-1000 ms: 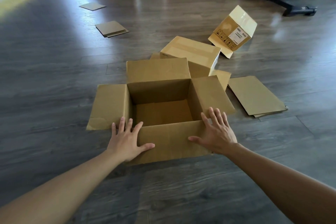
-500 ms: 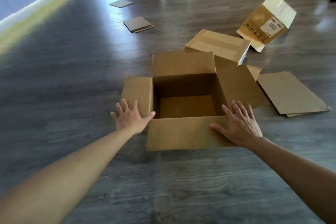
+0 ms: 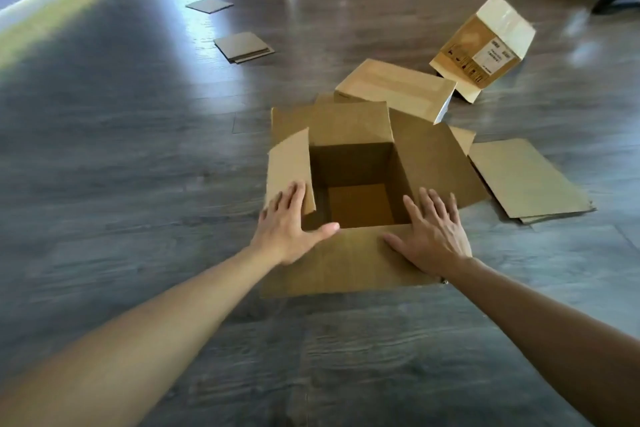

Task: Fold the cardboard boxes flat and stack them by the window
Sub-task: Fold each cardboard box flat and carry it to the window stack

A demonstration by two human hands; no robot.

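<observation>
left hand (image 3: 285, 230): fingers flat on the open box's (image 3: 349, 260) left flap (image 3: 289, 172), thumb out over the near flap
right hand (image 3: 433, 236): spread flat on the near right corner
open box: on the floor (image 3: 121, 166) – flaps out
behind: closed box (image 3: 394, 88), tipped box (image 3: 483, 45)
right: flat cardboard (image 3: 526, 178) – just beside

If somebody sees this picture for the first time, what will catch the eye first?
First the open cardboard box on the floor in the centre, with the left hand on its left flap and the right hand by its right flap. Behind, a labelled box stands tilted on one edge.
</observation>
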